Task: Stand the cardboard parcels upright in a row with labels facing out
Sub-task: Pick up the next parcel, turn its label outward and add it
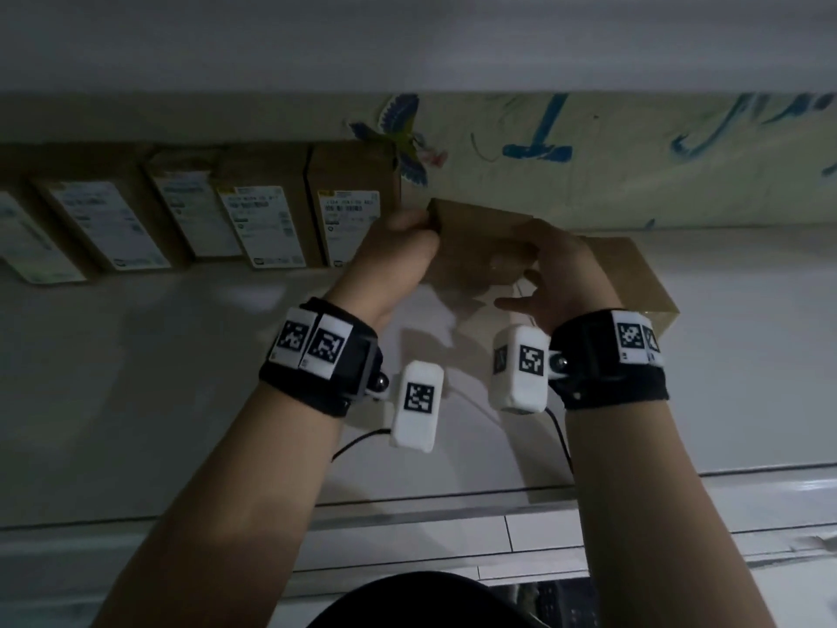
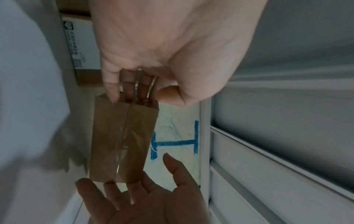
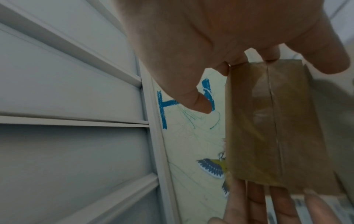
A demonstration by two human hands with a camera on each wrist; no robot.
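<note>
A plain brown cardboard parcel [image 1: 480, 247] [image 2: 122, 139] [image 3: 275, 121] hangs in the air between both hands. A taped seam shows on it, and no label is visible. My left hand [image 1: 398, 251] [image 2: 162, 45] grips its left end, fingers curled over the edge and thumb beside it. My right hand [image 1: 561, 274] [image 3: 210, 30] touches the other end with fairly straight, spread fingers. Just left stands a row of upright parcels [image 1: 262, 219] with white labels facing out; the nearest one [image 1: 351, 210] almost touches the left hand.
Another brown parcel [image 1: 634, 274] lies flat behind my right wrist. The wall [image 1: 589, 174] behind carries blue scribbles and a bird sticker [image 1: 403, 133]. The parcels stand on a white surface [image 1: 181, 378]; its front edge [image 1: 407, 503] runs across near my forearms.
</note>
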